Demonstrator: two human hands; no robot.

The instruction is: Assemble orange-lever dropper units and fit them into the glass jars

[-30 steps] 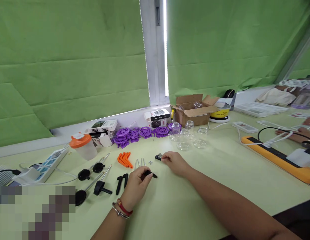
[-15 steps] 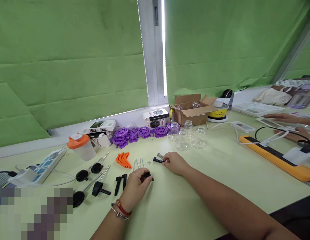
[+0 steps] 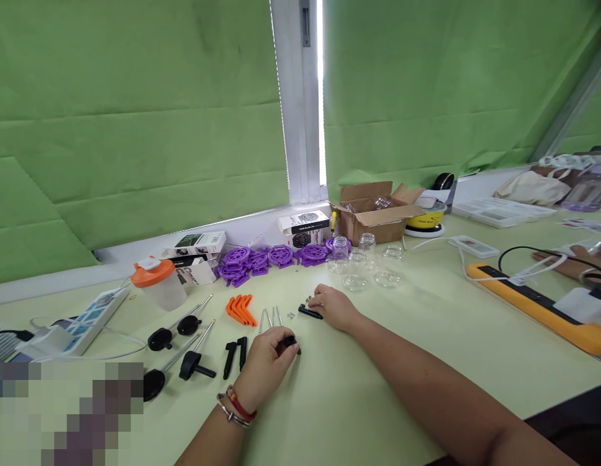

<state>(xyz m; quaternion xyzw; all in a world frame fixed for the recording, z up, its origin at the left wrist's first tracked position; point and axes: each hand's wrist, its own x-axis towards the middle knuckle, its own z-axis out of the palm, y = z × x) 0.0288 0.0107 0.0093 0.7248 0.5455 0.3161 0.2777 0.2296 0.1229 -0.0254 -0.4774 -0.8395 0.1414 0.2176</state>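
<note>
My left hand [image 3: 271,356] is closed around a small black plastic part [image 3: 290,341], mostly hidden by the fingers. My right hand [image 3: 333,307] rests at the table with its fingertips pinched over small metal springs [image 3: 308,299], which they largely cover. Just below those fingertips lies a black handle piece [image 3: 310,312]. Tiny metal bits [image 3: 291,316] sit to its left, beside several thin metal rods [image 3: 272,316]. Two more black handles [image 3: 235,356] lie left of my left hand, and orange angled pieces [image 3: 240,310] are fanned out behind them.
Black knobs with rods [image 3: 197,366] lie at left, near an orange-lidded cup [image 3: 157,285] and a power strip [image 3: 94,323]. Purple wheel parts [image 3: 281,255], glass jars [image 3: 357,268] and a cardboard box [image 3: 378,220] line the back. Another person's hand [image 3: 555,264] is beyond an orange-edged strip [image 3: 537,307].
My right hand has shifted slightly back from the black handle onto the springs, now mostly covered. My left hand keeps hold of the black part. One of the other person's hands has left view.
</note>
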